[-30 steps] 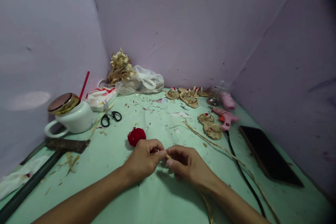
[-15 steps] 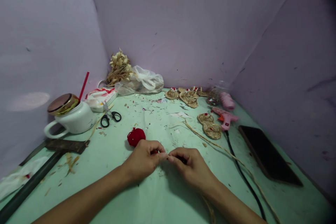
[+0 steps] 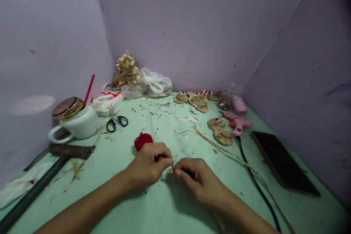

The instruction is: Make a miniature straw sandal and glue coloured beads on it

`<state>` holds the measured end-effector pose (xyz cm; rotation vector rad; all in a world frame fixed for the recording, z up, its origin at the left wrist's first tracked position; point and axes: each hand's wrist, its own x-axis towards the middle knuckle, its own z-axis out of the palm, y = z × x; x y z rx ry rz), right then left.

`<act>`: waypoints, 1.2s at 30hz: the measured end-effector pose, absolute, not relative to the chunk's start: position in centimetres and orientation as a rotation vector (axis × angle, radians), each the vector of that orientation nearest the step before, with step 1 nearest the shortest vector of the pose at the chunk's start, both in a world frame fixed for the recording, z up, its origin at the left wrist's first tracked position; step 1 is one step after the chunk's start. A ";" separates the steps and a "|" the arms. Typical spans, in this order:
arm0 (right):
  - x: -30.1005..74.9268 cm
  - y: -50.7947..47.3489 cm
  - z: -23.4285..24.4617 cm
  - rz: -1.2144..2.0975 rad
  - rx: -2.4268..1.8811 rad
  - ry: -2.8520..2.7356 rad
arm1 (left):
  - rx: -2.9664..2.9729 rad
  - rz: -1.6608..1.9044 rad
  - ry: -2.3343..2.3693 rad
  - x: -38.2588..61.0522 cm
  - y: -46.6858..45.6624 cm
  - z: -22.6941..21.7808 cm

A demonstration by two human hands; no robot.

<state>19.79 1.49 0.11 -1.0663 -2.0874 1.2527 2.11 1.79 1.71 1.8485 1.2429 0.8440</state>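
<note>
My left hand (image 3: 152,163) is closed, thumb and forefinger pinching a short strand of red yarn (image 3: 173,169). The strand drops to the fingertips of my right hand (image 3: 199,180), which are also pinched together. A small tan bit (image 3: 170,171) shows beside those fingertips; whether the right hand grips it too is hard to see. Just behind my left hand lies a ball of red yarn (image 3: 143,141), partly covered by the knuckles. A tan fibre cord (image 3: 219,223) comes out from under my right forearm.
Several woven slipper shapes (image 3: 220,131) lie at the right and back. Beside them are a pink glue gun (image 3: 238,122) with a black cable, a phone (image 3: 283,162) and a long plaited cord (image 3: 233,155). Scissors (image 3: 116,122), a white mug (image 3: 82,124) and a hammer (image 3: 61,159) are leftward.
My hands have parted slightly, the right moving a little lower, and a red strand now shows between the fingertips. The view has shifted slightly.
</note>
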 end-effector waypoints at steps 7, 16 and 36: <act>19.5 1.6 0.2 1.252 -1.136 -1.754 | 1.909 0.811 1.232 3.1 1.0 0.4; 19.8 1.0 0.2 0.973 -0.921 -2.224 | 2.240 0.788 1.062 2.1 1.1 1.4; 19.5 1.5 -1.1 0.905 -1.228 -2.113 | 2.589 0.603 1.097 3.0 0.6 0.6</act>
